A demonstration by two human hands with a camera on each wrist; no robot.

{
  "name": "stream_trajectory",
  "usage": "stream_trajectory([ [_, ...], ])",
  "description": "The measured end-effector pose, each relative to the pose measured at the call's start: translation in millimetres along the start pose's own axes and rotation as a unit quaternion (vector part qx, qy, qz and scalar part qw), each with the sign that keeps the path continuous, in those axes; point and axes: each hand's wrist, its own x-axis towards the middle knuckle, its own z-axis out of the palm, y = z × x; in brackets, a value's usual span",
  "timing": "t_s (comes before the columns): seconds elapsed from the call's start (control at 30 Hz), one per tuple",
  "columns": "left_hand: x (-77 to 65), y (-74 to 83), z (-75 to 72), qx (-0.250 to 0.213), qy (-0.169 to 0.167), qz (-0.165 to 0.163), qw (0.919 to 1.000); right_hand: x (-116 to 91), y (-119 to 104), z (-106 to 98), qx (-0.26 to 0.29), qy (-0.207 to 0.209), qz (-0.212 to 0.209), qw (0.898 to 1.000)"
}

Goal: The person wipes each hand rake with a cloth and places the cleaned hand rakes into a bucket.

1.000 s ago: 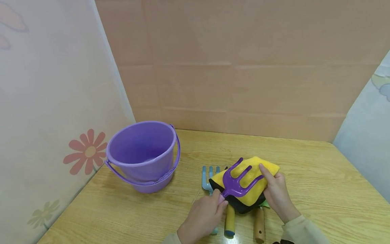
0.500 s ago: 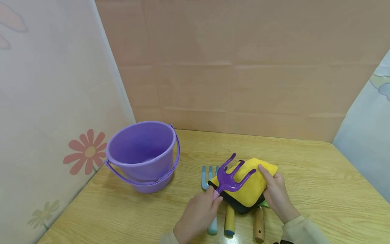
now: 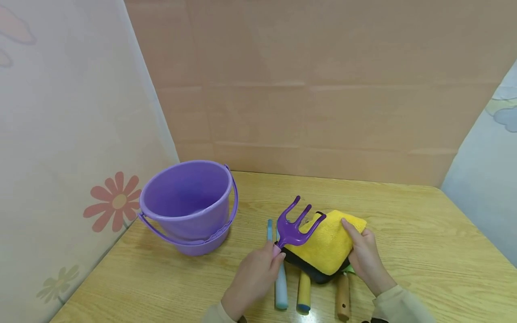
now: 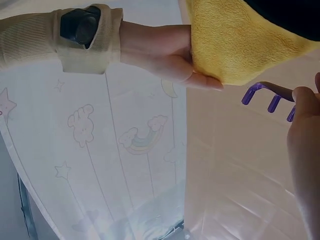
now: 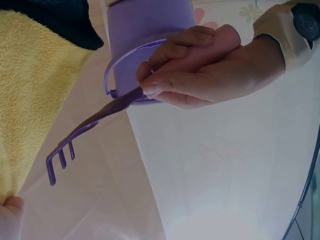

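My left hand [image 3: 255,274] grips the pink handle of a purple hand rake [image 3: 291,231], its three prongs pointing up and away in the head view. In the right wrist view the fingers wrap round that pink handle [image 5: 212,50]. My right hand [image 3: 365,255] pinches a cloth [image 3: 329,246], yellow on one face and black on the other, thumb on the yellow side. Part of the rake lies in front of the cloth's left edge; whether they touch I cannot tell. Under the cloth show a light blue fork [image 3: 281,287], a yellow handle [image 3: 304,291] and a wooden handle [image 3: 343,296].
A purple bucket [image 3: 187,215] stands upright on the left of the wooden table [image 3: 424,242], its handle hanging down at the front. A brown paper sheet [image 3: 323,121] rises behind the table. A bit of green [image 3: 349,269] peeks out beside the wooden handle.
My left hand has moved left with the rake, away from over the middle of the cloth. More of the light blue handle shows. The right hand with the cloth has barely shifted.
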Motion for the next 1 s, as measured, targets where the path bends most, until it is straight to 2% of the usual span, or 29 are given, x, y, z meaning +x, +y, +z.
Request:
stream_trajectory([
  [0.23,0.6,-6.3,-3.5,0.000,0.016,0.006,0.9999,-1.7,1.5,0.2,-0.003,0.006,0.002,1.000],
  [0.53,0.3,-11.5,-10.8,0.003,0.029,-0.013,0.9995,-1.3,1.9,-1.3,-0.016,0.015,0.022,1.000],
  [1.0,1.0,-16.6,-23.7,-0.001,0.057,-0.027,0.9980,-1.6,2.7,-1.8,-0.034,0.010,0.027,0.999],
])
